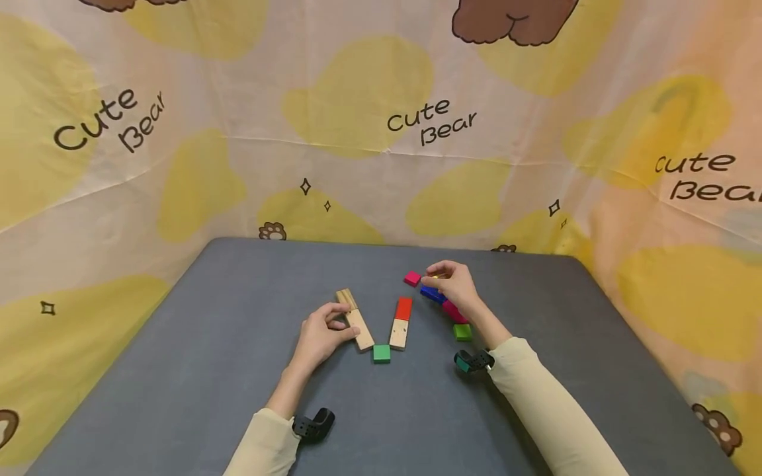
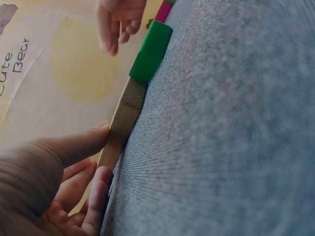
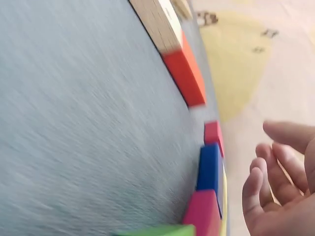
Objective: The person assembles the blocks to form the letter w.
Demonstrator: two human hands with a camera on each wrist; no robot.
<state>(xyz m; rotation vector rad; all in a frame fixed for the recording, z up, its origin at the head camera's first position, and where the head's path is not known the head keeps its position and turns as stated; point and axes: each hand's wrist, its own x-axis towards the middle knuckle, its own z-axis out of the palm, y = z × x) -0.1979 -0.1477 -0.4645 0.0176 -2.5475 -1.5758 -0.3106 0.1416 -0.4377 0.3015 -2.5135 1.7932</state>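
At the left, a natural wood block (image 1: 362, 336) and a far wood block (image 1: 345, 297) lie end to end, tilted. My left hand (image 1: 319, 336) touches them from the left, thumb at the nearer block and fingertips at the farther one. A green block (image 1: 381, 354) lies by the near end. To its right, a second wood block (image 1: 399, 334) meets a red-orange block (image 1: 404, 308). My right hand (image 1: 454, 283) hovers over a blue block (image 1: 432, 294), thumb and fingers apart with nothing between them in the right wrist view (image 3: 280, 187).
A pink block (image 1: 413, 278) lies left of the blue one. Toward me are another pink block (image 1: 456, 311) and a light green block (image 1: 462, 332). A yellow piece (image 3: 225, 196) shows behind the blue block. A printed cloth (image 1: 357, 132) hangs behind the grey table (image 1: 196, 370).
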